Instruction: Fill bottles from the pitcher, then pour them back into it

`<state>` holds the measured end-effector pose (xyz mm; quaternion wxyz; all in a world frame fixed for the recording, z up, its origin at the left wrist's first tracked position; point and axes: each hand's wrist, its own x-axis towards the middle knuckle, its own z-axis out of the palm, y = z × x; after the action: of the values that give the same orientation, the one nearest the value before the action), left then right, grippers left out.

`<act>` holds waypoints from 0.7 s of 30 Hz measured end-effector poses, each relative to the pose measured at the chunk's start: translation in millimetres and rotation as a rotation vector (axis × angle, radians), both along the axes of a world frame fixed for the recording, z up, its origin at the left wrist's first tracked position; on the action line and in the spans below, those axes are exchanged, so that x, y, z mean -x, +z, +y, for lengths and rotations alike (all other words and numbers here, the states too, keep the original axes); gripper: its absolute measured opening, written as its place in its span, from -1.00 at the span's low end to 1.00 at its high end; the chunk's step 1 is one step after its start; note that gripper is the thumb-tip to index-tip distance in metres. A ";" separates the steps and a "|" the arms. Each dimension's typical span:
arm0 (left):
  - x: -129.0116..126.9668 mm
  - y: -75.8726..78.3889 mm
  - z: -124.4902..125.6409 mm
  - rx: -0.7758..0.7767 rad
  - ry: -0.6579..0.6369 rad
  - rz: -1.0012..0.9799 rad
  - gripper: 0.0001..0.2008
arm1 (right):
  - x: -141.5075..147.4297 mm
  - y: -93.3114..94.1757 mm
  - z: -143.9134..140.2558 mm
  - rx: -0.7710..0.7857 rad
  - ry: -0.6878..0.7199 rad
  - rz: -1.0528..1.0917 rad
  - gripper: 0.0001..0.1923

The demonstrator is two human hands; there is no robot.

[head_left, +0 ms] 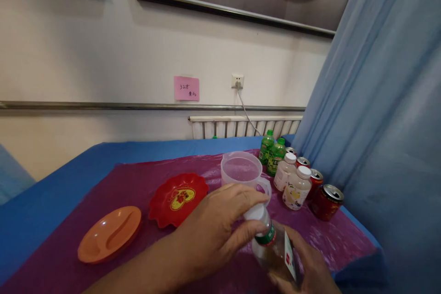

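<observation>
Low in the middle of the head view, a clear bottle (267, 249) with a white cap and a green neck band leans toward the left. My right hand (310, 262) wraps round its body from the right. Thumb and fingers of my left hand (227, 218) close on the white cap (257, 213) from the left. Just behind my left hand stands a translucent plastic jug (241, 170) with its handle on the right. A red scalloped plate (161, 195) with a yellow heart lies left of the jug, partly behind my left hand.
An orange divided plate (120, 225) lies at the left. Green bottles (276, 158), white-capped jars (296, 189) and several red cans (326, 204) stand at the right by a blue curtain (389, 124). A purple plastic sheet (113, 183) covers the blue tabletop (93, 156).
</observation>
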<state>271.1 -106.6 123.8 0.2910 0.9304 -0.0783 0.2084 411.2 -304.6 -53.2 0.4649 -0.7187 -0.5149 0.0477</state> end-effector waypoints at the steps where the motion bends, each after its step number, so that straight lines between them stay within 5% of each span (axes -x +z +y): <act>1: 0.1 -1.1 -2.5 0.010 0.064 -0.025 -0.70 | -0.4 0.0 -0.6 0.034 0.002 0.002 -0.38; 7: 5.7 9.5 2.2 0.346 0.347 -0.205 -0.78 | -6.5 -4.8 -9.6 0.079 -0.102 -0.175 -0.41; 10: 15.3 3.6 12.3 0.468 0.430 -0.187 -0.72 | -15.1 8.6 -15.8 0.001 -0.238 -0.297 -0.47; 13: 30.6 -20.3 20.2 0.525 0.497 -0.116 -0.74 | -33.1 39.8 -20.4 -0.014 -0.287 -0.383 -0.49; 21: 80.8 -102.4 34.4 0.692 0.722 0.050 -0.61 | -102.1 118.7 -4.6 0.250 -0.284 -0.467 -0.56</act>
<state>190.4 -72.2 21.4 0.4936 0.7518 0.3297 0.2872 513.3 -309.2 65.5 0.2437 -0.8267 -0.4924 -0.1216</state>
